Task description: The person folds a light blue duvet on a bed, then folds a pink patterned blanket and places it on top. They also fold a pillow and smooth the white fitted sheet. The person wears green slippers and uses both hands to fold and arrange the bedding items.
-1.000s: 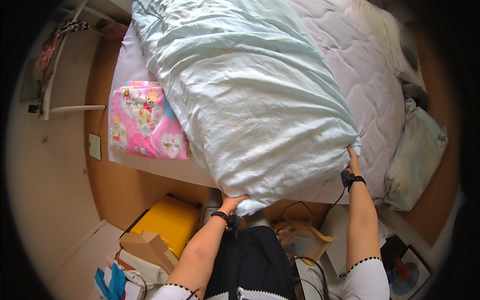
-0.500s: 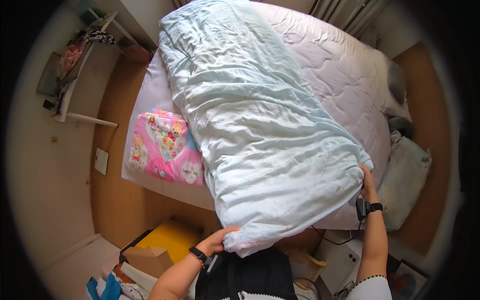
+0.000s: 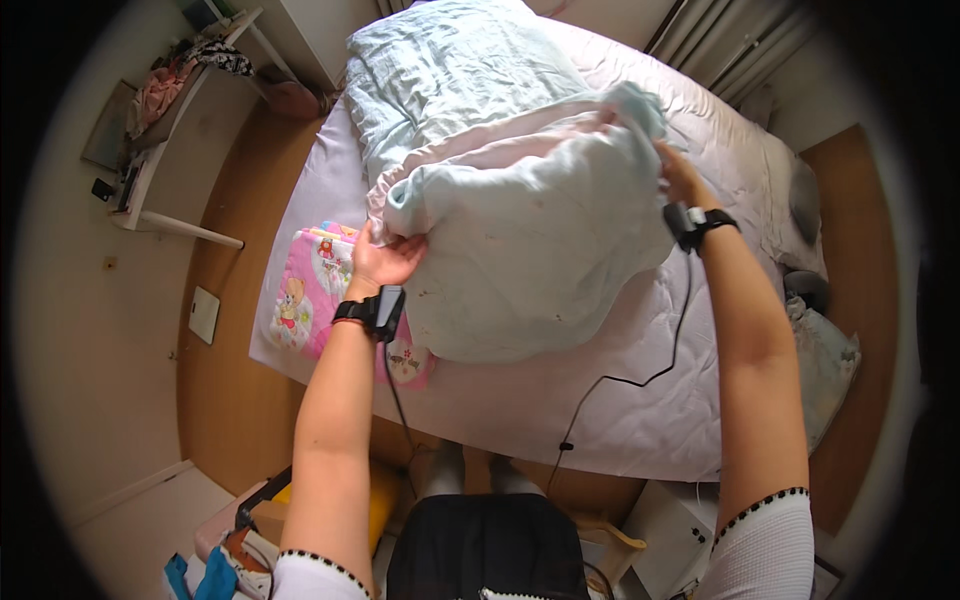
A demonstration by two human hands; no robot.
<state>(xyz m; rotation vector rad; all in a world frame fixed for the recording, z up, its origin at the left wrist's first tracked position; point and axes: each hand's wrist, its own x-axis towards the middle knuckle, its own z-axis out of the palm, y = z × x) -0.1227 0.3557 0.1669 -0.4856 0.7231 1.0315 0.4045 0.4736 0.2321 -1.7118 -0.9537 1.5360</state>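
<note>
Quilt (image 3: 530, 255) found on the bed (image 3: 640, 430), its near end raised and doubled toward the far part, pale pink underside showing along the edge. Right hand (image 3: 684, 182), slightly blurred, grasps the quilt's right edge. Left hand (image 3: 388, 264), palm up, touches the left edge; I cannot tell whether its grip is closed. Pink cover (image 3: 306, 292) lies folded, left of the quilt.

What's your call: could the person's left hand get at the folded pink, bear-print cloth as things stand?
Probably yes: the left hand appears close by, and much of the pink cloth lies uncovered on the bed, though the bunched pale-blue duvet at that hand might need letting go first.
</note>
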